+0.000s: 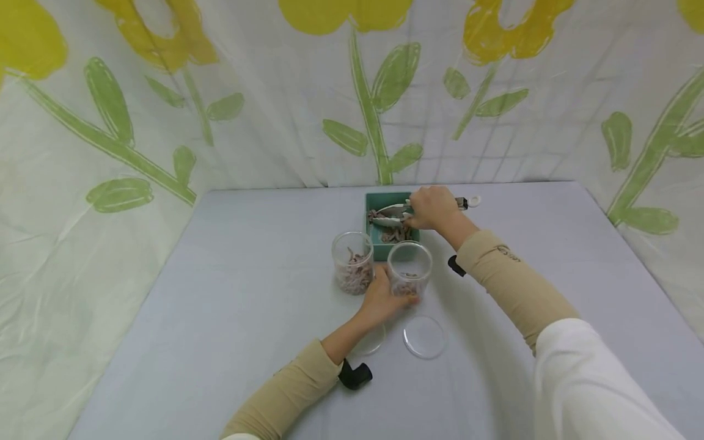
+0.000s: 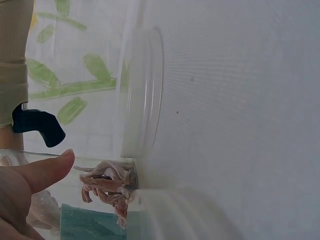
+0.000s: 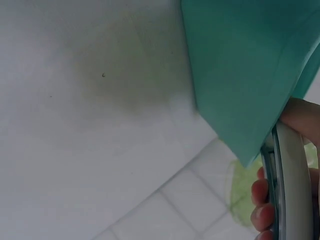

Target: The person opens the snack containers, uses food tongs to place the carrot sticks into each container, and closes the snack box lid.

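My left hand [image 1: 385,298] grips the right-hand clear jar [image 1: 409,260] low on its side, thumb on the near left. A few brownish-pink shredded strips [image 2: 107,182] lie in the bottom of this jar. My right hand [image 1: 437,211] holds a pair of tongs [image 1: 392,214] over the green bin [image 1: 390,252] at the back. The tongs' head is down inside the bin among more strips [image 1: 398,234]; whether it pinches any I cannot tell. Left of the held jar stands a second clear jar [image 1: 353,263], fuller with the same strips. In the right wrist view, fingers wrap the tongs' handle [image 3: 295,185].
Two clear round lids lie on the table near the jars: one lid [image 1: 425,337] at the right, the other lid [image 1: 375,342] partly behind my left wrist. A white curtain [image 1: 264,122] painted with yellow flowers hangs behind the table's back edge.
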`<action>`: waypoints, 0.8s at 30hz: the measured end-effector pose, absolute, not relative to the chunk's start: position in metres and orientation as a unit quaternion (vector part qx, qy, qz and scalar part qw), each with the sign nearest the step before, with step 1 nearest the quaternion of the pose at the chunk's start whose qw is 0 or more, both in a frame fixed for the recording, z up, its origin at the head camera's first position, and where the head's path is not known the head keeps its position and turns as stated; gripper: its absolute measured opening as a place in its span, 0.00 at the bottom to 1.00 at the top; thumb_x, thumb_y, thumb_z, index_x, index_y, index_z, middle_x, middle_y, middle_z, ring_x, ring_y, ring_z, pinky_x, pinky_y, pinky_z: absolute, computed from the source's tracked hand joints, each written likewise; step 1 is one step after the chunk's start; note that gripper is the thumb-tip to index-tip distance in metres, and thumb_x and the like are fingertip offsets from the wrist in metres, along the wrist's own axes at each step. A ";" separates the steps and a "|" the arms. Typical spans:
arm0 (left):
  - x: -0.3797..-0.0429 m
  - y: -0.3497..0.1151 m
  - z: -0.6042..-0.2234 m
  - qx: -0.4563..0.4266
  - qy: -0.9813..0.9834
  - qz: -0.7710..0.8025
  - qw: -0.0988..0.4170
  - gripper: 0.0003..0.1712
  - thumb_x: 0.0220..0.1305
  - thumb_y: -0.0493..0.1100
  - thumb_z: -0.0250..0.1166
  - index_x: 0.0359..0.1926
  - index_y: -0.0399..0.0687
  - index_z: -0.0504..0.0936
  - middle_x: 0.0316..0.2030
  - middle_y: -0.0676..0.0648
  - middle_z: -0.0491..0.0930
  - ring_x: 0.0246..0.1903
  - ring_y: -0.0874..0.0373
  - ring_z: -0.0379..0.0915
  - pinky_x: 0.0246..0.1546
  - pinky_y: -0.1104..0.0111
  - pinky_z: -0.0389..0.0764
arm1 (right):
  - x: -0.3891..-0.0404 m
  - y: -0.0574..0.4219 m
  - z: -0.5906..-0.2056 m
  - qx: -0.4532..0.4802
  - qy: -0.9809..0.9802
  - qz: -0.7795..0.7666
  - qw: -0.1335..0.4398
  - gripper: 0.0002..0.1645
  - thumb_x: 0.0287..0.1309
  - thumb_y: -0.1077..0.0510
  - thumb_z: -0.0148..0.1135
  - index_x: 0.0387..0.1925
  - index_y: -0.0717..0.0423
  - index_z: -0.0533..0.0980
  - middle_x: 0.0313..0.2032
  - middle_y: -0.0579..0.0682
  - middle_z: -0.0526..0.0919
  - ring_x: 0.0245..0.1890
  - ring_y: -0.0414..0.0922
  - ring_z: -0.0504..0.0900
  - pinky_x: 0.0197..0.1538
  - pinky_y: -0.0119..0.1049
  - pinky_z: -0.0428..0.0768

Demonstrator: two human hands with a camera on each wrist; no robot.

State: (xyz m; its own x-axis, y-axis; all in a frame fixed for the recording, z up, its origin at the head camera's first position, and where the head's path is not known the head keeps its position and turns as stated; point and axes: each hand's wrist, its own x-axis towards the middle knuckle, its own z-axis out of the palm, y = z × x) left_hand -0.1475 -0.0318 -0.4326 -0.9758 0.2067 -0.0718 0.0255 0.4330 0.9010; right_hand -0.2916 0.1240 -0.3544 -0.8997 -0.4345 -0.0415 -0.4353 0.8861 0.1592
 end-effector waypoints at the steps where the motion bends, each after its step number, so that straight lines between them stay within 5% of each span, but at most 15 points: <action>1: -0.148 -0.032 -0.433 0.069 0.841 0.530 0.086 0.39 0.50 0.41 0.76 0.55 0.38 0.60 0.50 0.33 0.74 0.53 0.41 0.71 0.55 0.50 0.71 | -0.291 0.123 -0.355 -0.226 0.970 0.085 -0.004 0.24 0.56 0.40 0.67 0.21 0.55 0.73 0.18 0.50 0.74 0.18 0.47 0.75 0.25 0.42 0.78; 16: -0.149 -0.031 -0.433 0.073 0.828 0.549 0.089 0.40 0.50 0.39 0.76 0.57 0.36 0.59 0.53 0.32 0.72 0.57 0.40 0.68 0.59 0.50 0.68 | -0.284 0.139 -0.349 -0.193 0.981 0.017 0.031 0.29 0.57 0.35 0.63 0.18 0.54 0.75 0.14 0.49 0.72 0.17 0.45 0.73 0.22 0.40 0.73; 24: -0.149 -0.029 -0.435 0.058 0.827 0.552 0.085 0.40 0.52 0.39 0.74 0.59 0.35 0.58 0.55 0.31 0.70 0.59 0.40 0.66 0.61 0.50 0.66 | -0.273 0.156 -0.335 -0.191 0.981 0.005 0.044 0.29 0.57 0.32 0.61 0.36 0.54 0.84 0.21 0.51 0.79 0.20 0.46 0.76 0.23 0.40 0.74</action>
State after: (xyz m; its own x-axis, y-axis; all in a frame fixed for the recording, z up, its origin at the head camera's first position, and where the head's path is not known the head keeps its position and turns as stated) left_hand -0.1488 -0.0293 -0.4348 -0.9788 0.1900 -0.0770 0.0019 0.3838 0.9234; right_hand -0.2728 0.1556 -0.3349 -0.9234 -0.3736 -0.0875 -0.3745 0.9272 -0.0070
